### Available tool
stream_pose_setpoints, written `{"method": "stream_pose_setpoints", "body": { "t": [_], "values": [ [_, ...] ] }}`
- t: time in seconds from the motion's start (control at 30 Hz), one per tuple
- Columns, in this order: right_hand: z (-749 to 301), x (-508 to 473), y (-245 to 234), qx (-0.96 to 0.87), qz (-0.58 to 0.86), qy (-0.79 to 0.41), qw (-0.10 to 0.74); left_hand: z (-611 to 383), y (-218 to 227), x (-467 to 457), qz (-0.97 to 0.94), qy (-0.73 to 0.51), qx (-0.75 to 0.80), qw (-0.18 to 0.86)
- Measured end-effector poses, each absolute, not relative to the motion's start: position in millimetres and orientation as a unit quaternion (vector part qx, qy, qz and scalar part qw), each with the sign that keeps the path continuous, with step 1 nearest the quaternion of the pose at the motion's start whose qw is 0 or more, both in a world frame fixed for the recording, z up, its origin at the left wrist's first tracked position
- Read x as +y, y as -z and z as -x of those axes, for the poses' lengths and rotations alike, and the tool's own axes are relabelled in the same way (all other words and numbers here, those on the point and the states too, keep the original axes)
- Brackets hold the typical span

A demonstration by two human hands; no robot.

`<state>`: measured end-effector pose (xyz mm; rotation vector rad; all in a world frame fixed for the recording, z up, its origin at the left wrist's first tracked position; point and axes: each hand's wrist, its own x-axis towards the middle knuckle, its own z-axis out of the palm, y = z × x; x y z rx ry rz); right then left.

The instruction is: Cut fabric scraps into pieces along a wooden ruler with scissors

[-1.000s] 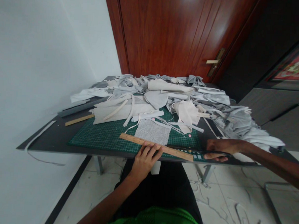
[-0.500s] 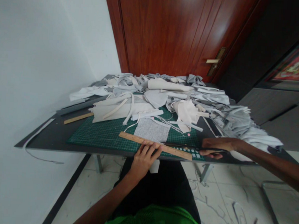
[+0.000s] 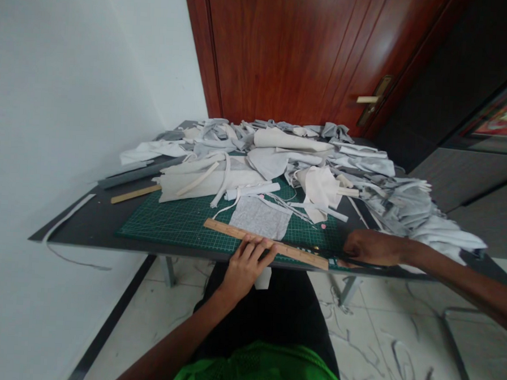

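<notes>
My left hand (image 3: 247, 263) presses a wooden ruler (image 3: 223, 229) down from above, its fingers spread along it and not wrapped round it. Under the ruler lies a grey piece of fabric (image 3: 260, 216); a pale flap (image 3: 263, 278) hangs past the table edge beside this hand. My right hand (image 3: 369, 247) is closed round the dark handles of a pair of scissors (image 3: 329, 253). Their blades point left, along the far side of the ruler. A green cutting mat (image 3: 170, 225) lies beneath, close to the table's front edge.
Heaped fabric scraps (image 3: 414, 204) cover the right side and back of the table (image 3: 73, 226). A second wooden strip (image 3: 136, 194) and a hanging fabric strip (image 3: 58, 225) lie at left. Offcuts (image 3: 406, 362) litter the floor. A door (image 3: 281, 55) stands behind.
My right hand has turned with the scissors, its back now facing up, and the blades sit closer to the ruler. My left hand stays on the ruler; the view has shifted slightly.
</notes>
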<state>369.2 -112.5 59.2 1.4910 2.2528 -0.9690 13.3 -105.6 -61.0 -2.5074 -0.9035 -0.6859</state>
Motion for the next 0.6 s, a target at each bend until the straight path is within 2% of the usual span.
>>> {"method": "stream_pose_setpoints", "body": {
  "t": [0.1,0.2,0.6],
  "values": [
    [-368,-119,-58,0.802,-0.540,0.216,0.137,-13,61,-106,0.894,0.242,-0.323,0.194],
    [-368,-123,-58,0.810,-0.542,0.177,0.136,-13,60,-106,0.895,0.242,-0.320,0.196],
    [-368,-111,-57,0.807,-0.507,0.264,0.147,-14,64,-104,0.889,0.256,-0.317,0.207]
  ]
}}
